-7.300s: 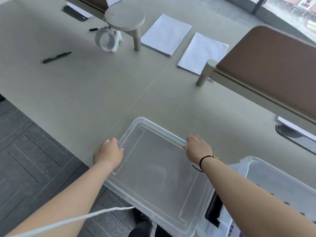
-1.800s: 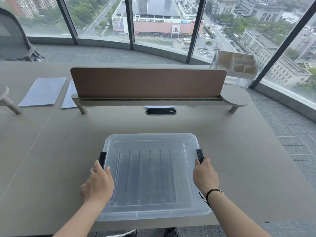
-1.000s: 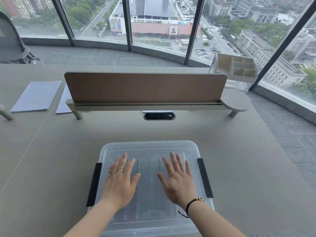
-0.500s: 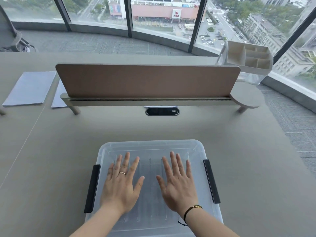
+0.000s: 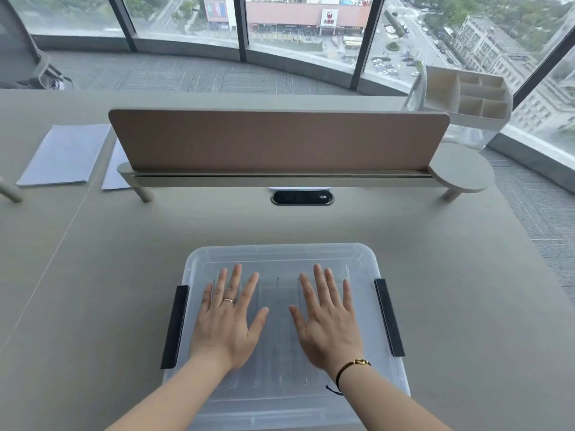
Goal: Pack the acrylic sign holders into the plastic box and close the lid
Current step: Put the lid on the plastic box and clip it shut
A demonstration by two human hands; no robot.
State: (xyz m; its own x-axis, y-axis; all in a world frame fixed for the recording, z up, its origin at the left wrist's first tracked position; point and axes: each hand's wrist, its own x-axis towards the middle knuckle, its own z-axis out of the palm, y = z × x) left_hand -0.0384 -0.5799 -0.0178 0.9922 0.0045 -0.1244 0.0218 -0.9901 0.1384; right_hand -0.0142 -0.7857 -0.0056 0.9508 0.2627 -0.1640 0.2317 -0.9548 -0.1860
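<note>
Plastic box sits at the near edge of the surface, centred in front of the person, lid on top of it. Both hands lie flat on the lid, palms down, fingers straight and spread, gripping nothing: left hand on the left half, right hand on the right half, a gap between the thumbs. Likely pressing the lid down evenly so it seats all round. Ring on the left hand, dark bracelet at the right wrist.

Acrylic sign holders show only faintly through the clear lid as thin upright lines in a row inside the box; count unclear.

Black latches, left latch and right latch, lie along the box's two side edges, just outside each hand, neither touched. They look down, but whether clipped shut I cannot tell. Task reads as nearly done: packed, lid on.

Further back, mid-surface, a dark oval cable port. Behind it a brown divider panel on short legs, round shelf at its right end. White papers toward the far left edge. A compartment organiser at the far right corner, windows beyond.
</note>
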